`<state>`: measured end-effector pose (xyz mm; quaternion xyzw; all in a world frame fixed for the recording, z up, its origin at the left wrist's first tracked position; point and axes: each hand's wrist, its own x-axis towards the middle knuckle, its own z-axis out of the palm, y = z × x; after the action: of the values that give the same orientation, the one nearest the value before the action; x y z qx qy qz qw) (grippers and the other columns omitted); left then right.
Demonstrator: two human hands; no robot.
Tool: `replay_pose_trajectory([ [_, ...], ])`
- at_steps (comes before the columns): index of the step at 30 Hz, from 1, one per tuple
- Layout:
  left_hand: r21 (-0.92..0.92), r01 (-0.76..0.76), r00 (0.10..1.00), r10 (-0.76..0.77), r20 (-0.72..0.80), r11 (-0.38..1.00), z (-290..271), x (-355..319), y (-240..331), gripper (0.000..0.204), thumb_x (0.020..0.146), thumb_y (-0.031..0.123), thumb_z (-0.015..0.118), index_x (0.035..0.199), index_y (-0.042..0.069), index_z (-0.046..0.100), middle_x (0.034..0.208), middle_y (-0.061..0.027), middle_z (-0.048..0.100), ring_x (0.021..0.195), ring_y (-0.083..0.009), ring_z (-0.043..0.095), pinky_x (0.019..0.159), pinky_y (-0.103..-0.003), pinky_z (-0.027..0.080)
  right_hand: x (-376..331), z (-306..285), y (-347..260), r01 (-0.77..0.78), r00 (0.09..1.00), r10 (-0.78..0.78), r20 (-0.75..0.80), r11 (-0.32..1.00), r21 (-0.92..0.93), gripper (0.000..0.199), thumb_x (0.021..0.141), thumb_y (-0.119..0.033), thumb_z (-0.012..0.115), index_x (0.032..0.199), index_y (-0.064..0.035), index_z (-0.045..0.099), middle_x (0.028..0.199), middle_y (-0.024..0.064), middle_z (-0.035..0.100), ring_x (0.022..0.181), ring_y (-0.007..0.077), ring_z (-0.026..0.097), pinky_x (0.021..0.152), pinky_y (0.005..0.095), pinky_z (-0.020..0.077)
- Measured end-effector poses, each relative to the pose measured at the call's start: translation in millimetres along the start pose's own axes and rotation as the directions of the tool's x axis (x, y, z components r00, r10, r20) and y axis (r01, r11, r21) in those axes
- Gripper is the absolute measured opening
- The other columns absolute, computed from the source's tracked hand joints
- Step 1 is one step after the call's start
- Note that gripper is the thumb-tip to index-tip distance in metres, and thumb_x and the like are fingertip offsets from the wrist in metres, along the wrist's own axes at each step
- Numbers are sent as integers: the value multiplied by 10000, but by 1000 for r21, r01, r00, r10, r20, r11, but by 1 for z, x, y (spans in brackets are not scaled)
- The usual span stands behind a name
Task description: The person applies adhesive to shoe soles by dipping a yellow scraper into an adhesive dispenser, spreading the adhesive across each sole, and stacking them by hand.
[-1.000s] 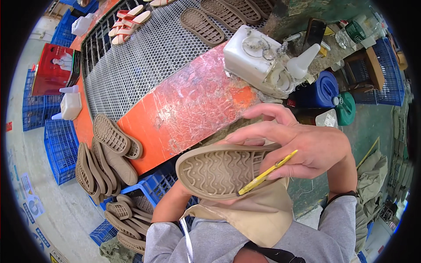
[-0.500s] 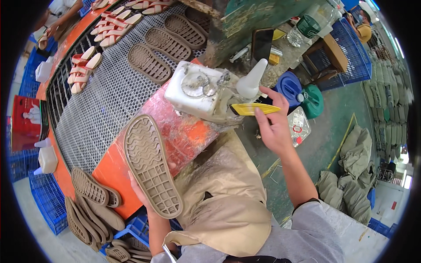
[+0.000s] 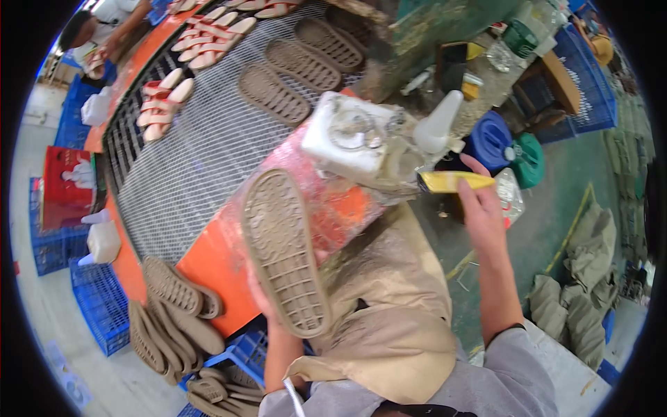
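"What do the two hands hold?"

"A worker's left hand (image 3: 258, 290), mostly hidden behind it, supports a brown shoe sole (image 3: 283, 243) from below and to the left. The right hand (image 3: 483, 208) grips a flat yellow tool (image 3: 455, 182) with a dark tip, pinched near its outer end"

"Where exactly is the sole?"

"Raised at the near edge of an orange table (image 3: 226, 274), in front of the worker's tan apron (image 3: 382, 292). Its patterned face is turned up, wavy tread toward the far end, a square grid toward the near end"

"And the yellow tool?"

"Held well to the right of the sole, its dark tip just beside a white container (image 3: 340, 135) with a loop of wire on top. Whether tip and container touch, I cannot tell. A white cone-shaped nozzle (image 3: 439, 124) stands close by"

"What fills the rest of the scene?"

"More brown soles (image 3: 274, 94) lie on a metal mesh (image 3: 191, 184) near red-and-cream sandals (image 3: 164, 104), while others are stacked at the table's left corner. A blue jug (image 3: 490, 141) and a green jug (image 3: 529, 161) sit beyond the right hand; at upper left, another person (image 3: 119, 24) is partly in view"
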<state>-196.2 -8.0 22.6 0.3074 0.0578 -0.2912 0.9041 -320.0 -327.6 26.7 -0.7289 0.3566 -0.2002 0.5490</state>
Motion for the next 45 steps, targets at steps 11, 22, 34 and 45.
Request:
replay_pose_trajectory([
  [11, 41, 72, 980, -63, -189, 997, 5, -18, -16, 626, 1096, 468, 285, 1593, 115, 429, 1454, -144, 631, 1248, -296, 654, 1074, -462, 524, -81, 102, -68, 160, 861, -274, 428, 946, 283, 155, 1010, -93, 596, 1013, -17, 732, 1687, 205, 317, 1523, 350, 297, 1241, 475, 208],
  [22, 9, 24, 998, -24, 55, 1000, 12, -11, -17, 629, 1105, 480, 244, 1583, 114, 428, 1441, -148, 633, 1237, -306, 664, 1084, -455, 521, -114, 107, -77, 291, 860, -343, 377, 938, 189, 169, 1005, -108, 616, 1087, -47, 750, 1647, 194, 374, 1461, 399, 288, 1231, 533, 199],
  [34, 119, -166, 968, 139, 208, 979, 12, -13, -9, 615, 1096, 460, 251, 1574, 110, 420, 1418, -199, 624, 1187, -331, 679, 1026, -434, 549, -130, 70, -91, 450, 662, -437, 609, 881, 143, 178, 997, -127, 607, 1089, -69, 749, 1623, 188, 405, 1457, 432, 268, 1195, 571, 226],
  [45, 475, 193, 848, -389, 359, 858, -1, -15, 16, 490, 1094, 297, 413, 1543, 108, 469, 1470, -152, 596, 1323, -290, 589, 1110, -395, 497, -48, 100, -159, 532, -94, -443, 892, 734, 421, 172, 922, -198, 685, 998, -92, 796, 1602, 118, 454, 1470, 423, 301, 1186, 607, 239],
])
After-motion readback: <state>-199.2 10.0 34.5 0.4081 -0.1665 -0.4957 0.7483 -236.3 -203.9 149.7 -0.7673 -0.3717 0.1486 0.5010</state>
